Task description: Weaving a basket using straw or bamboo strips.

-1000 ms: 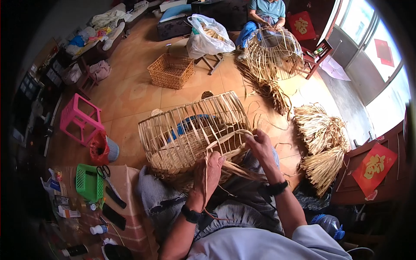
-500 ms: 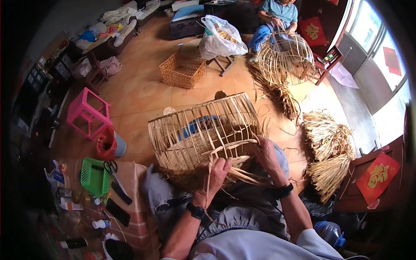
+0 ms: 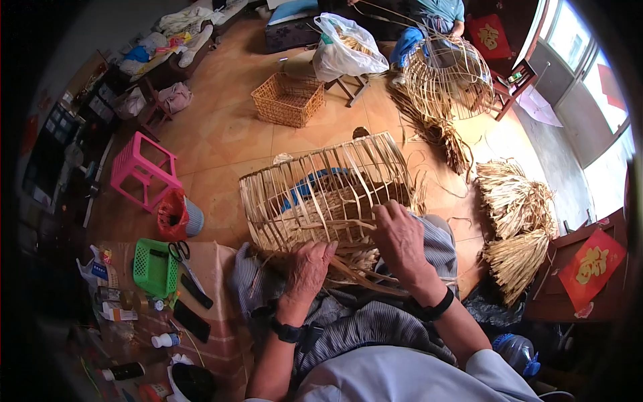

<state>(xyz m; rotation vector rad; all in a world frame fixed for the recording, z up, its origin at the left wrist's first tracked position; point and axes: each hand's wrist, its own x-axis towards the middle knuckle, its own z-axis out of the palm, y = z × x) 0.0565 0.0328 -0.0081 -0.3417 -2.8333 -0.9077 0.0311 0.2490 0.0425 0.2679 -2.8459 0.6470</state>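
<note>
Both hands (image 3: 355, 258) on half-woven basket (image 3: 328, 191).

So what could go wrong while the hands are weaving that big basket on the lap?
The loose strip ends sticking out under the left hand look stiff and thin, so they might poke or scratch the fingers. The right hand bends a strip against the half-woven basket; bent too hard, it could crack. The basket's open ribs have wide gaps, so a strip might slip out of place.
</note>
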